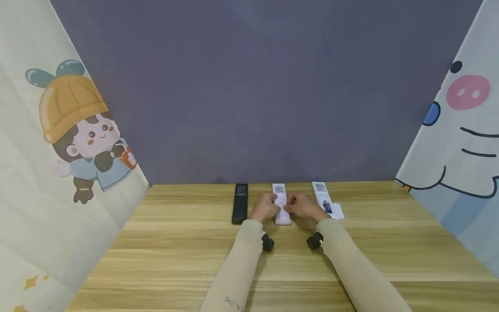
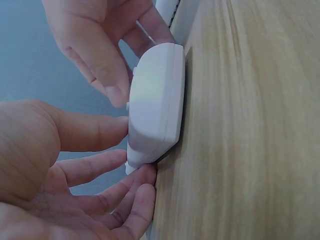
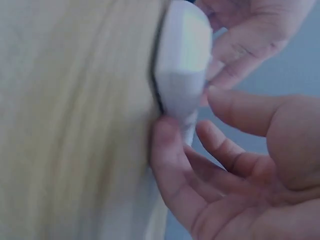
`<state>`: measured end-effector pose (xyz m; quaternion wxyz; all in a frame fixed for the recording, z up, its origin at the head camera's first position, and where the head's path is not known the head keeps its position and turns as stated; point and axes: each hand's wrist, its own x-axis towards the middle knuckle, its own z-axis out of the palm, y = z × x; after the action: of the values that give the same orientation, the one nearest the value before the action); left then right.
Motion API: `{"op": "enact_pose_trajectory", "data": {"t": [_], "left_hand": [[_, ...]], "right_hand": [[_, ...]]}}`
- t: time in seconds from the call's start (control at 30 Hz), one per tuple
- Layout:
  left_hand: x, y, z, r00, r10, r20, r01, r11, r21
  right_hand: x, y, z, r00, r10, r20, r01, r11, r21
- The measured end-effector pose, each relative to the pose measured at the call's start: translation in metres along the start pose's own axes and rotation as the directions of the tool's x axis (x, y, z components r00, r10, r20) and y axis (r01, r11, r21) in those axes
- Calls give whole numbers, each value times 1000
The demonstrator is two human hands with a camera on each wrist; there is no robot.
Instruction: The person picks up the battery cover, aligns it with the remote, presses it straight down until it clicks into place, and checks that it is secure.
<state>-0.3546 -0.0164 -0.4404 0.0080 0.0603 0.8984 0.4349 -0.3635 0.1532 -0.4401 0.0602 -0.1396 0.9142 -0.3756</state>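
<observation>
So I've got the middle white remote on the table, between the black remote and the opened white one, left hand and right hand both pinching its sides, thumbs toward the upturned back. Looks to me like I'm at the battery cover step, and I'd guess the next move calls for a steady left hold plus a firm right thumb push.
</observation>
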Motion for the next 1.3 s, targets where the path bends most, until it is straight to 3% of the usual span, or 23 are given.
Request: {"op": "enact_pose_trajectory", "data": {"t": [0.13, 0.33, 0.43, 0.57, 0.7, 0.8, 1.0, 1.13, 1.3], "left_hand": [[-1, 0, -1, 1000, -3, 1, 3, 999, 42], [1, 0, 1, 1000, -15, -18, 16, 998, 54], [2, 3, 2, 995, 19, -96, -17, 1000, 18], [3, 11, 5, 970, 79, -230, -82, 997, -2], [-1, 26, 10, 950, 130, -284, -147, 988, -39], [-6, 38, 15, 951, 155, -266, -183, 980, -81], [-13, 55, 30, 968, 165, -189, -195, 970, -148], [-14, 62, 44, 981, 129, -147, -156, 970, -187], [-11, 67, 65, 993, 65, -103, -83, 978, -191]], "right_hand": [[-3, 2, -12, 1000, -6, 15, 6, 1000, 20], [-10, 7, -45, 994, -5, -112, 5, 1000, 5], [-15, 13, -63, 985, -42, -170, 34, 998, -53], [-23, 23, -85, 963, -80, -259, 35, 984, -175], [-30, 34, -102, 961, -56, -270, 2, 980, -197], [-33, 44, -111, 967, -40, -252, -15, 977, -213], [-37, 64, -116, 982, -16, -189, -31, 971, -238], [-38, 74, -115, 991, 73, -108, -95, 972, -217], [-37, 86, -109, 987, 157, -24, -159, 978, -137]]}}
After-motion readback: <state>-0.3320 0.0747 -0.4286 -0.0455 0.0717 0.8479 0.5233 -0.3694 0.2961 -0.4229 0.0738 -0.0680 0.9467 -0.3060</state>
